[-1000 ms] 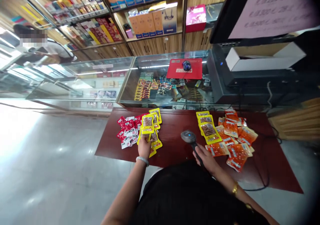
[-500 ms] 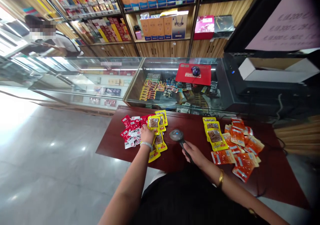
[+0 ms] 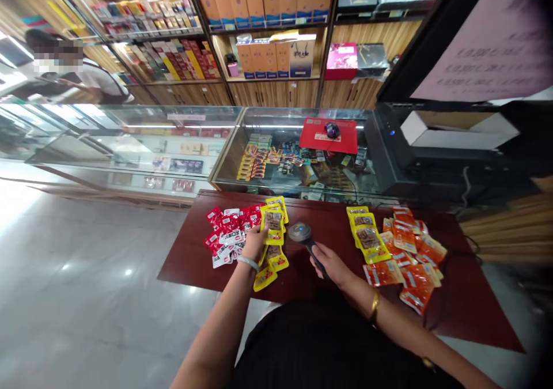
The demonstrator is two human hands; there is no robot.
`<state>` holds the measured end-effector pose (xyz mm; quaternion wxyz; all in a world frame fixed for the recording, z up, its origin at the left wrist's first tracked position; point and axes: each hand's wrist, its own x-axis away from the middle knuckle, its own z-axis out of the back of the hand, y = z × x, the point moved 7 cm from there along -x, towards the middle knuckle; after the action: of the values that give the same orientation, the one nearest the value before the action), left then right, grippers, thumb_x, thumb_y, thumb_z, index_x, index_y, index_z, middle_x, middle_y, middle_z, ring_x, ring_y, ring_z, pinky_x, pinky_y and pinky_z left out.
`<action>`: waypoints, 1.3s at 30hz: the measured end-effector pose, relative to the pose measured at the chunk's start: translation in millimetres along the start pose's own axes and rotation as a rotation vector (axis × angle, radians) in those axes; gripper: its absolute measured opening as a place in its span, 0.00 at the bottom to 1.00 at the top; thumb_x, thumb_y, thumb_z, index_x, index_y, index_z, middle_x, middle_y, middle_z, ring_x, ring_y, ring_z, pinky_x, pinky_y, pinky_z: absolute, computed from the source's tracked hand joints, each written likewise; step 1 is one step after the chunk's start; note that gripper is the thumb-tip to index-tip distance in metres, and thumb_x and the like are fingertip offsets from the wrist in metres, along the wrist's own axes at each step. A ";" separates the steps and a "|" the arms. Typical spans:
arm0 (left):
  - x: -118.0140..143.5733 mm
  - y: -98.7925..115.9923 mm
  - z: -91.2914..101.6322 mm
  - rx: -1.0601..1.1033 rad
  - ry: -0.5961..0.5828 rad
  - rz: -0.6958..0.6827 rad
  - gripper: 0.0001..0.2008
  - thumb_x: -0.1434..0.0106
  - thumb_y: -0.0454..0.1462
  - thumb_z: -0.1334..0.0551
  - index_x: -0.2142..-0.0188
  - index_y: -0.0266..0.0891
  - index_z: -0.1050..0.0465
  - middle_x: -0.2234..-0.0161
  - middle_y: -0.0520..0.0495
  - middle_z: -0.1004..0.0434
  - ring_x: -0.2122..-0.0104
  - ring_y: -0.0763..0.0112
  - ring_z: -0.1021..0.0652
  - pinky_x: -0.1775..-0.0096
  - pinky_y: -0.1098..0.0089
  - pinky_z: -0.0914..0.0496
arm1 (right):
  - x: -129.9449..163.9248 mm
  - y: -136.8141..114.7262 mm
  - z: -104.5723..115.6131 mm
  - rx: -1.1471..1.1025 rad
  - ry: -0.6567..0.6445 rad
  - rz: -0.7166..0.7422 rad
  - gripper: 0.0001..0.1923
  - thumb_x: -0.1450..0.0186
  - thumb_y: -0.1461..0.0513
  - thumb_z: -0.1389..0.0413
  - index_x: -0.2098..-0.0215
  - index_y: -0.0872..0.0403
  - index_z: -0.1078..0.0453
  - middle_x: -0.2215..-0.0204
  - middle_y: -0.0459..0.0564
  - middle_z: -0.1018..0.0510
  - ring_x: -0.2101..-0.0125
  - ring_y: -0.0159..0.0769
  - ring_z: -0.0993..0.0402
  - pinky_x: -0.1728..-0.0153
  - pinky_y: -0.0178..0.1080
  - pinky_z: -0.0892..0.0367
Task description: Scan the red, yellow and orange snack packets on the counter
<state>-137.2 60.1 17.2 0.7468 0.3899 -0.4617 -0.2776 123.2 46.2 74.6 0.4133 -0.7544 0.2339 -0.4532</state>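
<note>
My left hand pinches the edge of a yellow snack packet over a loose heap of similar yellow packets. Red and white packets lie just left of that hand. In my right hand is a dark handheld barcode scanner, fingers wrapped round its handle. Its head points left, toward the yellow packet but apart from it. To the right, overlapping yellow packets lie beside a pile of orange packets. All rest on the dark red-brown table.
Beyond the table stands a glass display counter with a red mat and a mouse on it. A dark machine with an open white box is at right. A person stands at far left.
My left hand has taken hold of a yellow packet and shifted it slightly right, turning its face upright. My right hand keeps the scanner in about the same place. The view has tilted slightly.
</note>
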 end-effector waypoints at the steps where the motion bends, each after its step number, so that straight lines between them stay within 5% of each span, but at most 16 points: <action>1: 6.3 -2.4 -12.3 0.118 -0.045 0.010 0.16 0.43 0.48 0.37 0.64 0.37 0.25 0.74 0.45 0.22 0.73 0.64 0.22 0.72 0.70 0.31 | 6.6 1.4 8.2 -0.015 0.022 -0.005 0.28 0.41 0.38 0.45 0.61 0.52 0.34 0.80 0.37 0.34 0.87 0.23 0.42 0.86 0.29 0.46; 5: 32.8 -3.7 -64.5 0.348 -0.142 0.007 0.18 0.50 0.48 0.31 0.65 0.37 0.24 0.73 0.48 0.21 0.72 0.67 0.22 0.71 0.72 0.30 | 36.0 6.3 42.0 -0.065 0.130 0.001 0.26 0.40 0.39 0.46 0.60 0.51 0.36 0.80 0.37 0.34 0.87 0.23 0.42 0.86 0.29 0.46; 10: 52.3 -3.7 -126.7 0.386 -0.285 0.046 0.21 0.54 0.49 0.29 0.67 0.35 0.24 0.72 0.47 0.20 0.71 0.66 0.22 0.66 0.67 0.27 | 62.5 5.4 68.4 -0.157 0.221 0.038 0.24 0.39 0.40 0.45 0.63 0.51 0.36 0.79 0.37 0.34 0.86 0.22 0.42 0.85 0.29 0.46; 20: 73.7 -13.7 -205.8 0.318 -0.436 0.133 0.23 0.55 0.51 0.27 0.66 0.36 0.23 0.69 0.44 0.19 0.70 0.64 0.20 0.66 0.68 0.27 | 78.7 15.4 106.4 -0.244 0.349 0.062 0.26 0.42 0.37 0.45 0.69 0.51 0.40 0.81 0.36 0.35 0.88 0.22 0.44 0.87 0.29 0.46; 31: 66.4 28.8 -331.2 0.383 -0.562 0.162 0.25 0.54 0.48 0.26 0.62 0.33 0.24 0.67 0.42 0.18 0.69 0.65 0.20 0.62 0.65 0.26 | 111.9 8.4 184.5 -0.321 0.597 0.095 0.28 0.45 0.36 0.43 0.72 0.51 0.39 0.82 0.38 0.34 0.87 0.24 0.42 0.86 0.31 0.46; 35: 59.6 40.7 -349.0 0.283 -0.563 0.137 0.23 0.49 0.43 0.28 0.56 0.33 0.24 0.67 0.42 0.19 0.72 0.69 0.22 0.68 0.70 0.28 | 118.3 6.7 193.5 -0.307 0.611 0.111 0.27 0.44 0.37 0.43 0.73 0.50 0.40 0.81 0.40 0.34 0.86 0.27 0.41 0.85 0.34 0.46; 39: 51.3 40.4 -330.1 0.189 -0.517 0.069 0.24 0.47 0.40 0.30 0.51 0.35 0.26 0.69 0.46 0.20 0.76 0.75 0.25 0.73 0.74 0.32 | 117.0 18.6 190.6 -0.323 0.601 0.068 0.27 0.44 0.37 0.43 0.72 0.50 0.38 0.81 0.41 0.34 0.86 0.27 0.41 0.85 0.34 0.46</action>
<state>185.7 149.8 -13.7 0.5735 0.3580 -0.6738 -0.2982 346.8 29.3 69.2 0.2159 -0.6346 0.4391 -0.5982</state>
